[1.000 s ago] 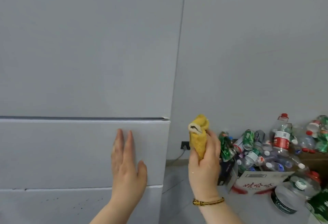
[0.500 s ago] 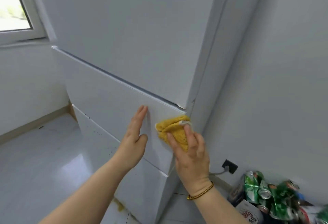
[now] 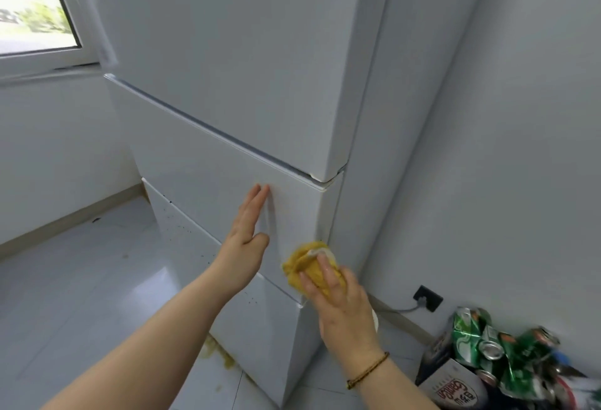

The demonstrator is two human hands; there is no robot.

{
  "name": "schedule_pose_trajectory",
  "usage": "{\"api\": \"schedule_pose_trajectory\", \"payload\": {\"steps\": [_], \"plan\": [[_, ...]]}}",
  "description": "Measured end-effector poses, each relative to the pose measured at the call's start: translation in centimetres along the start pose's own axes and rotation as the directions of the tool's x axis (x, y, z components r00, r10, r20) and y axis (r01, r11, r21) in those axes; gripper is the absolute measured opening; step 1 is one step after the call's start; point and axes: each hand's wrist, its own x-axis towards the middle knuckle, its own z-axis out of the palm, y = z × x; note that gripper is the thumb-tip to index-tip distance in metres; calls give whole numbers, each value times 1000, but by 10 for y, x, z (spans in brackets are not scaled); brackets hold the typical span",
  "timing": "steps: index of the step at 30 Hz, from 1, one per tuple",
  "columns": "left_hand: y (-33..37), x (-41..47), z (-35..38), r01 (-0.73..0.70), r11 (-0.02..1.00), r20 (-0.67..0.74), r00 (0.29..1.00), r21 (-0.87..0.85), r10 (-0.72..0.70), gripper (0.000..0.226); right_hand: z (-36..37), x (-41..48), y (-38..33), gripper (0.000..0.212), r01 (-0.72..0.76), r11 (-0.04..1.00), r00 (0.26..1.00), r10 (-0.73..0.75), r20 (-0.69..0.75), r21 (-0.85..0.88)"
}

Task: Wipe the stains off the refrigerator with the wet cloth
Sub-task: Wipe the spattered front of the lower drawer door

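Here the right hand presses the yellow cloth against the fridge, at the lower right corner of the middle drawer, just above the seam with the bottom drawer. Its fingers lie fairly straight over the bunched fabric, pushing rather than clutching. The thumb is hidden underneath, so I cannot tell whether it also pinches a fold. The left hand is flat and released, palm on the same drawer front, up and left of the cloth and apart from it, probably as a brace.

The relation that matters is that the dark specks I can make out lie on the bottom drawer, below and to the left of the cloth. They are strung out under the seam from the far edge toward the near corner. That line of stains runs roughly parallel to the seam, and the cloth sits at its right end, one panel too high. The right hand is the nearer one, so a stroke down across the seam and then leftward looks like the natural move.

The specks are small and faint, and their number is unclear. Whatever lies under the cloth is covered. The left forearm hides part of the bottom drawer and part of a yellowish spill on the floor at the fridge's foot. The fridge's top is cut off.
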Motion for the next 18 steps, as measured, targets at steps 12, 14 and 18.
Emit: {"api": "schedule_pose_trajectory", "payload": {"steps": [12,14,18], "plan": [[1,-6,6,40,999,60,997,11,-41,68,-14,56,-31,83,-525,583,794,599,109,620],[2,-6,8,42,999,68,997,15,-43,69,-2,32,-36,76,-667,450,725,577,376,594],[1,-7,10,49,999,65,997,6,-49,69,-4,23,-35,74,-774,272,607,577,547,572]]}}
